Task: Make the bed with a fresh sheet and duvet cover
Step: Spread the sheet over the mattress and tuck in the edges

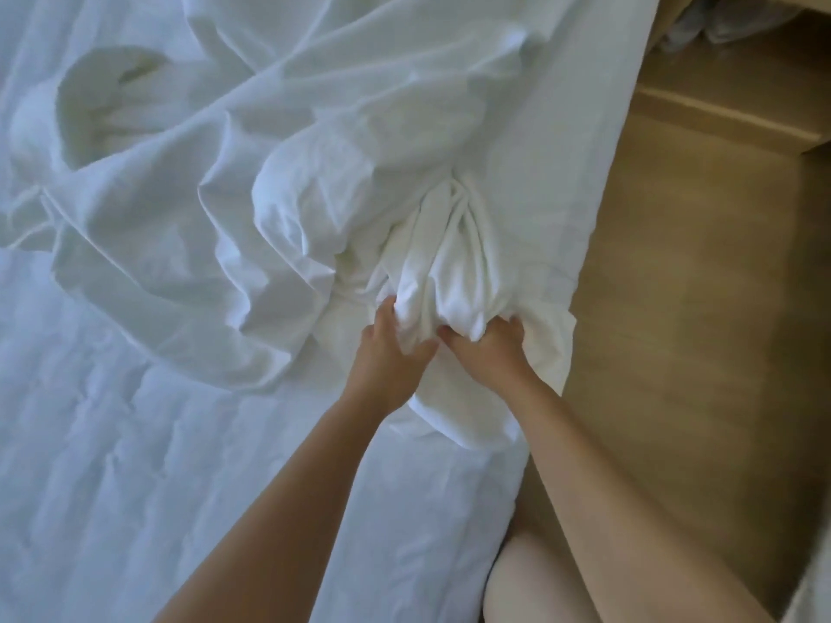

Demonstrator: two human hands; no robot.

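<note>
At the bed's right edge, the left hand [386, 353] and right hand [490, 348] sit side by side. Each curls its fingers into a gathered bunch of white cloth [314, 173]; whether it is the sheet or the duvet cover cannot be told. The cloth lies on the quilted mattress [135, 442] and spreads away from the hands in rumpled folds. Past the wooden floor [674, 353], a wooden unit [719, 114] holds blurred pale fabric [719, 20].

No readable text, label, brand, number or sign in view. Sheet [314, 141] plain white, unmarked. Floor [674, 330] plain tan, unmarked.
</note>
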